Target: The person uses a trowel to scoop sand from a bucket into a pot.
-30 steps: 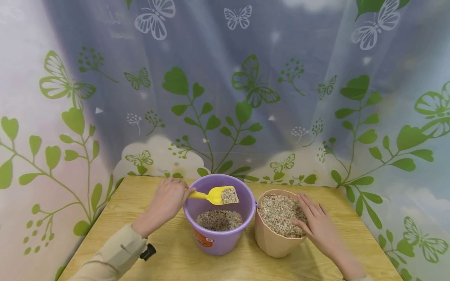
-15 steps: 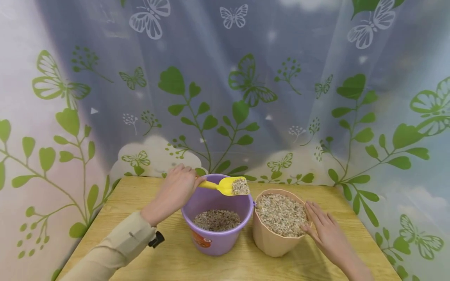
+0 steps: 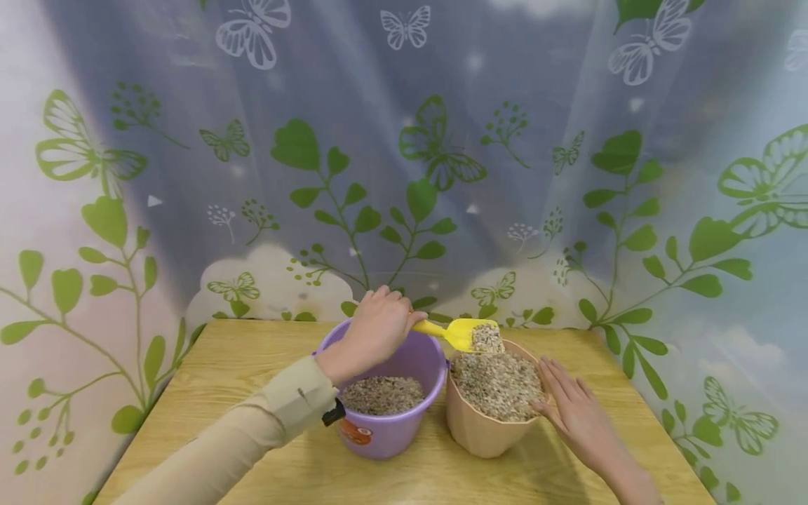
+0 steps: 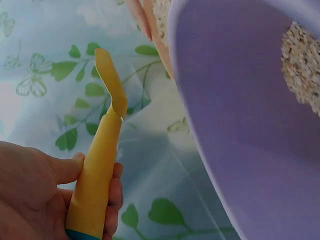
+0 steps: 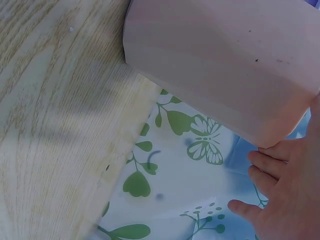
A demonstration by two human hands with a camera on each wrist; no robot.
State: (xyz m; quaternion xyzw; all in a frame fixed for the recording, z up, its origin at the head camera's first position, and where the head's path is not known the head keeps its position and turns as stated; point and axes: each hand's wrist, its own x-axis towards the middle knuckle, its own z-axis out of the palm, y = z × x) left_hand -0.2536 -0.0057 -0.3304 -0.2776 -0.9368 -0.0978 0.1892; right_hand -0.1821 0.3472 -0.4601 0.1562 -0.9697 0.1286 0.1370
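Note:
My left hand (image 3: 379, 326) grips the handle of a yellow scoop (image 3: 463, 334), fingers curled round it, as the left wrist view also shows. Small pale gravel (image 3: 487, 338) lies in the scoop's blade, which hangs over the back rim of a peach faceted pot (image 3: 482, 436). Gravel (image 3: 499, 386) fills that pot nearly to its rim. Against the pot's right side rests my right hand (image 3: 581, 421), its fingers straight along the rim. Beneath my left forearm stands a purple bucket (image 3: 394, 435) with a lower layer of gravel (image 3: 383, 395) inside.
Bucket and pot stand side by side on a wooden table (image 3: 252, 365), nearly touching. A curtain (image 3: 353, 175) printed with leaves and butterflies hangs behind the table and along both sides. A black band (image 3: 332, 412) shows at the left sleeve cuff.
My left hand has carried the loaded scoop rightward, from over the purple bucket to over the peach pot. My right hand has shifted slightly outward on the pot's rim, then stayed there.

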